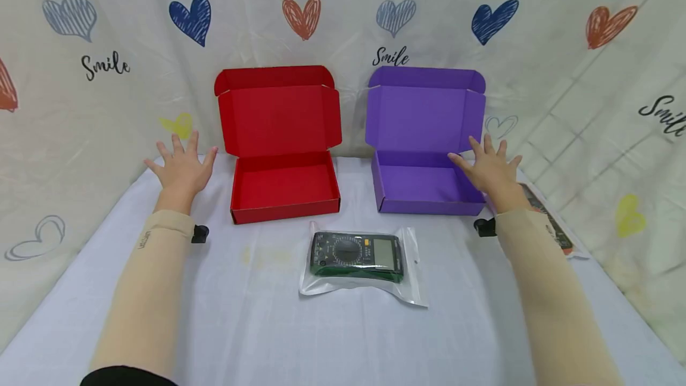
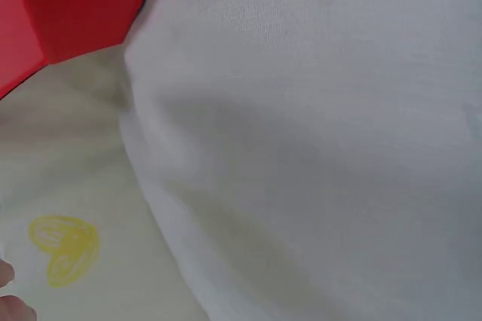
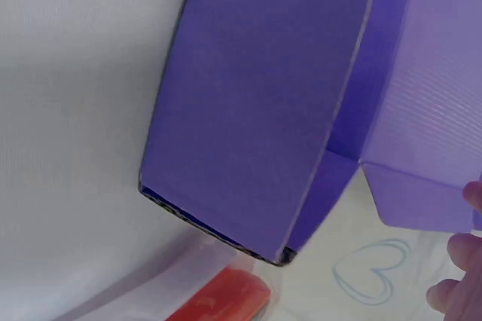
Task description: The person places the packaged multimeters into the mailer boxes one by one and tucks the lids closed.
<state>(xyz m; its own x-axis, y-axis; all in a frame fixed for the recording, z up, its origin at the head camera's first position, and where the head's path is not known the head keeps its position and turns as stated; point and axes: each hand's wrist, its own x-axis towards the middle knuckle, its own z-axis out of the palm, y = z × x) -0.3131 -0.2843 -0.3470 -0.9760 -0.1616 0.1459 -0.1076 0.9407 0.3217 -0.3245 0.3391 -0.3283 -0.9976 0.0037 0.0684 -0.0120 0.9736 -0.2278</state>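
My left hand (image 1: 184, 168) is held with fingers spread, to the left of an open red cardboard box (image 1: 286, 186), and grips nothing. On the other side, my right hand (image 1: 493, 171) has its fingers spread too, in front of the right edge of an open purple cardboard box (image 1: 431, 206); it holds nothing. Whether it touches the box I cannot tell. Between the arms, nearer to me, a black and green multimeter (image 1: 348, 250) lies in a clear plastic bag (image 1: 409, 273). In the right wrist view the purple box's side (image 3: 248, 102) fills the middle, with fingertips at the right edge.
A second bagged item (image 1: 557, 225), dark with orange-red parts, lies at the table's right edge, partly behind the right arm. Both box lids stand raised near the back cloth (image 1: 343, 16), printed with hearts. A white cloth covers the table (image 1: 278, 338).
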